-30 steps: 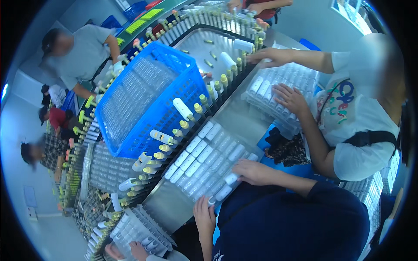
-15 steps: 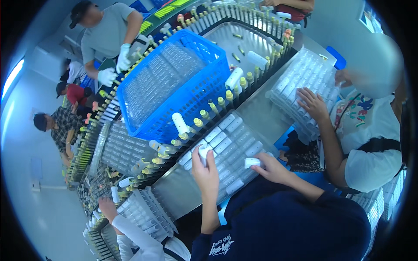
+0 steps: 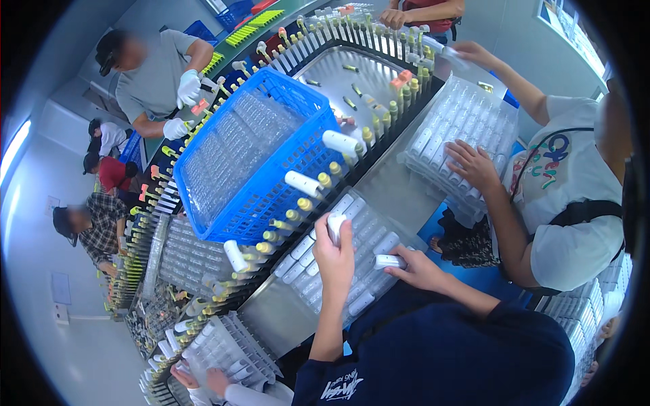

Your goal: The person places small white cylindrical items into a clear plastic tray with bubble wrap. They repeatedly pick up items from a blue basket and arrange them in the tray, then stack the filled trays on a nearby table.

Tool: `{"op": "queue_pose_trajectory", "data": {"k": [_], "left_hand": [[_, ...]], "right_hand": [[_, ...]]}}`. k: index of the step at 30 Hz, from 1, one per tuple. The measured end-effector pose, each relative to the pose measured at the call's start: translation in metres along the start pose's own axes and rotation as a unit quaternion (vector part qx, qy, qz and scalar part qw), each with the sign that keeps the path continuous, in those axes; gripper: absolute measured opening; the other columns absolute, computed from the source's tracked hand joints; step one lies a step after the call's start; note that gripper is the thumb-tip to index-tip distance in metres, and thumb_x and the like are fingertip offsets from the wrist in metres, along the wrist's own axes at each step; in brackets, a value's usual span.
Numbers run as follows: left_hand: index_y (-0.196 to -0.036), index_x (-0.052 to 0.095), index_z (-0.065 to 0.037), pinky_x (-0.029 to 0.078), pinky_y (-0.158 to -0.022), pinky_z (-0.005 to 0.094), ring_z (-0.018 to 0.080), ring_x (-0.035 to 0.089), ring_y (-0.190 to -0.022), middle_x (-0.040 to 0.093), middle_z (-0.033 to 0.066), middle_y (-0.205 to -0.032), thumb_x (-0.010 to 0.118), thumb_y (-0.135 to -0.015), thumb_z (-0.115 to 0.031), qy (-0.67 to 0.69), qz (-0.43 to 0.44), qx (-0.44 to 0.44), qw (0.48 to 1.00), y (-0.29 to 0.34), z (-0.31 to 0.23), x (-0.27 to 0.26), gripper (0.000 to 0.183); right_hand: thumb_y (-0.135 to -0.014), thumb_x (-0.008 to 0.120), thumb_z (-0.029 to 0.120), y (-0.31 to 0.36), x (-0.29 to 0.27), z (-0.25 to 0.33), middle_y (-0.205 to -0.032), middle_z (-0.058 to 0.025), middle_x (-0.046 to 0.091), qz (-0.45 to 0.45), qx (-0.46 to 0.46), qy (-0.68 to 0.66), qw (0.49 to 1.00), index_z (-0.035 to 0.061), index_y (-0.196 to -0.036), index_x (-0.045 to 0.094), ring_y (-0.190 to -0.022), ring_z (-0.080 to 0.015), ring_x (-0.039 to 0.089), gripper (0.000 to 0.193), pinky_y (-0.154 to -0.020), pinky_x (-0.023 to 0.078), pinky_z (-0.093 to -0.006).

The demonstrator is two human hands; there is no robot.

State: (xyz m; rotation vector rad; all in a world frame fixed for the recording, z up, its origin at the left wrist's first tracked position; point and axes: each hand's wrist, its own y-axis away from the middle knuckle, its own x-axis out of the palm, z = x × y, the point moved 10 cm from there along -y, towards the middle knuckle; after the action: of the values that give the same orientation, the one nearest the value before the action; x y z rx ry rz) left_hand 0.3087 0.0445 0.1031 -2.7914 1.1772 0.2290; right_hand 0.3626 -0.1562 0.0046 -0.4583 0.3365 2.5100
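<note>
My left hand point(image 3: 334, 260) holds a white plastic casing point(image 3: 336, 229) upright between thumb and fingers, over the far part of a clear plastic tray. In my right hand point(image 3: 421, 269) a second white casing point(image 3: 389, 261) is pinched, lying flat above the tray's right side. The clear tray point(image 3: 367, 233) lies in front of me on the metal table. Rows of white casings point(image 3: 296, 262) sit in its far-left pockets. Other pockets look see-through, and my hands hide part of them.
Beyond the tray runs a line of yellow-topped pegs point(image 3: 305, 204), some carrying white casings point(image 3: 302, 183). A blue basket point(image 3: 264, 216) of clear trays stands behind it. At right, a co-worker's hand point(image 3: 474, 164) rests on stacked trays point(image 3: 447, 128); another person's hands point(image 3: 215, 380) work at lower left.
My left hand has shifted slightly right, still holding its casing; my right hand keeps its own. Casings on the peg line have changed position. The right co-worker now reaches toward the line.
</note>
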Motion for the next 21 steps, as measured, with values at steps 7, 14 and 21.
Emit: {"op": "queue_pose_trajectory", "data": {"k": [7, 14, 21], "left_hand": [[-0.134, 0.063, -0.003, 0.057, -0.097, 0.0439, 0.0329, 0.074, -0.114, 0.074, 0.02, -0.118, 0.066, -0.109, -0.016, -0.134, -0.006, 0.19, 0.973, -0.073, -0.076, 0.043, 0.029], [-0.138, 0.069, -0.014, 0.04, -0.121, 0.0529, 0.0383, 0.051, -0.146, 0.061, 0.0131, -0.15, 0.074, -0.098, -0.013, -0.416, 0.117, 0.455, 0.779, -0.146, -0.105, 0.066, 0.041], [-0.133, 0.07, -0.014, 0.052, -0.103, 0.0488, 0.0356, 0.065, -0.122, 0.072, 0.0126, -0.123, 0.074, -0.096, -0.029, -0.355, 0.217, 0.361, 0.834, -0.168, -0.047, 0.035, 0.04]], "right_hand": [[-0.104, 0.077, 0.033, 0.001, -0.023, 0.003, -0.101, -0.0205, 0.075, -0.01, 0.015, -0.022, 1.0, -0.0003, -0.127, 0.063, -0.085, -0.0316, 0.075, 0.043, -0.075, 0.058, -0.0417], [-0.102, 0.079, 0.032, 0.007, -0.041, -0.011, -0.102, -0.0173, 0.075, -0.059, 0.009, -0.006, 0.998, -0.0005, -0.127, 0.065, -0.087, -0.0246, 0.071, 0.043, -0.076, 0.055, -0.0388], [-0.102, 0.077, 0.03, -0.002, -0.039, -0.02, -0.102, -0.0212, 0.076, -0.042, 0.019, 0.029, 0.998, -0.0008, -0.125, 0.067, -0.088, -0.0314, 0.076, 0.041, -0.077, 0.057, -0.0411]]}}
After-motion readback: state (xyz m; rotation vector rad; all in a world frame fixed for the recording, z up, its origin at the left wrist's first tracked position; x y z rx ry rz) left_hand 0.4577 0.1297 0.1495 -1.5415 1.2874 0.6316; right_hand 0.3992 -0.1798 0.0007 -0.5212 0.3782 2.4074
